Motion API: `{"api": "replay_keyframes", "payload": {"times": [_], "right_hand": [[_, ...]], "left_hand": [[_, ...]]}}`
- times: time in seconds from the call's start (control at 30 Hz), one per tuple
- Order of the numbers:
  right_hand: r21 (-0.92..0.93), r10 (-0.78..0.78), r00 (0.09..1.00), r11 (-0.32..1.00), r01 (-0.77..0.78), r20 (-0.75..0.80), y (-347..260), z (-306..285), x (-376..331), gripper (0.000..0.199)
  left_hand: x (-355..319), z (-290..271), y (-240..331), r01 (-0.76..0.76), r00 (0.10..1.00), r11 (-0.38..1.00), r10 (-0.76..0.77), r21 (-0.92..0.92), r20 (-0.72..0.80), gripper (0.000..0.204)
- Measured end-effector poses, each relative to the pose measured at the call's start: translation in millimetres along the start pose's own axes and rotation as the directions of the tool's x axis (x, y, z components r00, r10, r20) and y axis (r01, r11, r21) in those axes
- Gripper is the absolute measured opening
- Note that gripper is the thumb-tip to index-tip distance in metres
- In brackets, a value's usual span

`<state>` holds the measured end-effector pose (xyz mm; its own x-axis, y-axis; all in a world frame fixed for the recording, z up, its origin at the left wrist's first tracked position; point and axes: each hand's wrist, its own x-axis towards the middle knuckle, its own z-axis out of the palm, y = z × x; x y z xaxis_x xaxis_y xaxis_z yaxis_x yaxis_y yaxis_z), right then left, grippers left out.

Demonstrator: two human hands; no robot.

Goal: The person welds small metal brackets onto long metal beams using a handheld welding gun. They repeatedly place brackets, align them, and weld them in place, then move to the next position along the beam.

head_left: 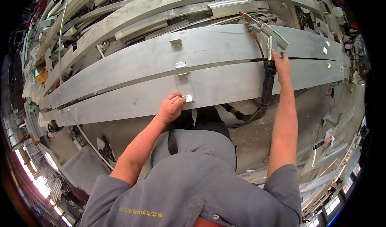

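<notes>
Metal stock [169, 2]: long beams and strips heaped along the far side.
Back panel [132, 58]: long, pale grey, lying crosswise.
Front panel [120, 92]: a similar panel, nearer, a narrow gap between the two.
Person: grey shirt [189, 183] at the bottom, both bare forearms reaching forward.
Cable [268, 80]: black-wrapped, crossing the front panel and curving below its near edge.
Torch-like tool [263, 29]: over the right part of the back panel, copper-coloured tip pointing up and left.
Right grip [282, 66]: at the tool's lower end, fingers partly bent; I cannot tell whether it is closed around it.
Left grip [172, 106]: curled, fingertips closed on a small bracket [188, 99] at the front panel's near edge.
Other brackets [175, 42]: three, roughly in line beyond it.
</notes>
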<state>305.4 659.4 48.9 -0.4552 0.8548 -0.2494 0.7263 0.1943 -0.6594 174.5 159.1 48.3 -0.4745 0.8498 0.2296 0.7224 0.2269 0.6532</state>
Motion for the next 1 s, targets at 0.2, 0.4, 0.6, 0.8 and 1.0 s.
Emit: {"api": "replay_keyframes", "payload": {"times": [0.2, 0.4, 0.6, 0.8, 1.0], "right_hand": [[0.320, -0.019, 0.952, 0.944, -0.084, 0.306, -18, -6, 7, 0.060], [0.516, -0.148, 0.890, 0.849, -0.110, 0.432, -19, -5, -56, 0.065], [0.555, -0.168, 0.811, 0.803, -0.216, 0.560, -51, -10, -169, 0.051], [0.631, -0.281, 0.852, 0.772, -0.073, 0.442, -72, -9, -296, 0.051], [0.571, -0.163, 0.903, 0.815, -0.103, 0.396, -92, -25, -394, 0.054]], "left_hand": [[1, -3, 7, 0.033, 0.999, 0.999, -0.033, 0.019, -0.011, 0.019], [2, -4, 7, 0.015, 1.000, 1.000, -0.014, 0.015, -0.014, 0.021], [0, -4, 2, -0.046, 0.999, 0.999, 0.046, 0.002, -0.018, 0.020], [-2, -1, -4, -0.101, 0.995, 0.994, 0.100, -0.032, -0.028, 0.013], [-10, 11, -16, -0.139, 0.988, 0.988, 0.134, -0.065, -0.069, 0.017]]}}
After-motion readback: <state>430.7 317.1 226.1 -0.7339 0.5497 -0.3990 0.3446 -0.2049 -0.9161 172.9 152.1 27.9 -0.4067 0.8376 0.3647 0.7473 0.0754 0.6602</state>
